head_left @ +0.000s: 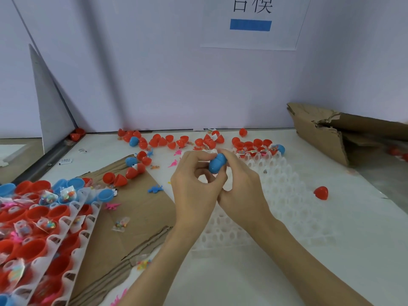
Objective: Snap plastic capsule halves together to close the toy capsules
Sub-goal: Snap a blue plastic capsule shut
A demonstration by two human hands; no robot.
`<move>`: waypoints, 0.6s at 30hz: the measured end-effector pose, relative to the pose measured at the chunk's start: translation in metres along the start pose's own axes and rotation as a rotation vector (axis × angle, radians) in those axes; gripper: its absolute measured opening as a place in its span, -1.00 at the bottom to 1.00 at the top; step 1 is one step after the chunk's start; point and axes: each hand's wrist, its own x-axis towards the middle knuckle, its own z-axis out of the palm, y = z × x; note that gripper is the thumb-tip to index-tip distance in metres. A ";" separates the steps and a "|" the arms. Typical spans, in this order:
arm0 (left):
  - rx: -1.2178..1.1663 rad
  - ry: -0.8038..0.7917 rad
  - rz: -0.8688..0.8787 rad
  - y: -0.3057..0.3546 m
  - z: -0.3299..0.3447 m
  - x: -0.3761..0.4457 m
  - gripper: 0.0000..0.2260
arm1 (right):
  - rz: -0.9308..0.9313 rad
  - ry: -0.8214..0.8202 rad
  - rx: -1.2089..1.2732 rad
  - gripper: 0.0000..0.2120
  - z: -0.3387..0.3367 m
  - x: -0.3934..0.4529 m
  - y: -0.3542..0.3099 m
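Both hands, left hand [194,184] and right hand [240,184], grip blue capsule [217,162].

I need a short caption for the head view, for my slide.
Both hands, left and right, press a blue capsule together above a white tray.

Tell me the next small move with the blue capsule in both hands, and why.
Probably squeeze the two halves together until they seat. The blue capsule is gripped between the left hand and right hand above the white tray, and a seam line still shows across its middle. Whether it has already clicked shut cannot be told.
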 end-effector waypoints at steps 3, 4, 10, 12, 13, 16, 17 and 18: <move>0.066 0.002 0.100 -0.003 0.000 0.000 -0.71 | 0.023 0.027 0.014 -0.41 0.000 0.000 -0.002; 0.076 0.006 0.121 -0.003 0.000 -0.001 -0.70 | 0.029 0.036 0.009 -0.41 -0.001 0.000 -0.002; 0.009 0.005 0.100 -0.002 0.001 -0.004 -0.69 | -0.057 0.140 -0.042 -0.46 -0.005 0.000 -0.005; -0.006 0.008 0.071 0.001 0.002 -0.005 -0.68 | -0.088 0.167 -0.073 -0.42 -0.006 0.000 -0.007; -0.008 0.015 0.060 0.002 0.002 -0.006 -0.66 | -0.102 0.177 -0.074 -0.40 -0.006 0.000 -0.008; -0.026 0.043 0.029 0.005 0.002 -0.007 -0.66 | -0.125 0.207 -0.074 -0.40 -0.005 -0.001 -0.010; -0.031 0.049 0.019 0.006 0.002 -0.007 -0.65 | -0.130 0.217 -0.085 -0.41 -0.005 -0.001 -0.010; -0.035 0.051 0.012 0.007 0.002 -0.007 -0.65 | -0.131 0.224 -0.091 -0.42 -0.005 -0.001 -0.009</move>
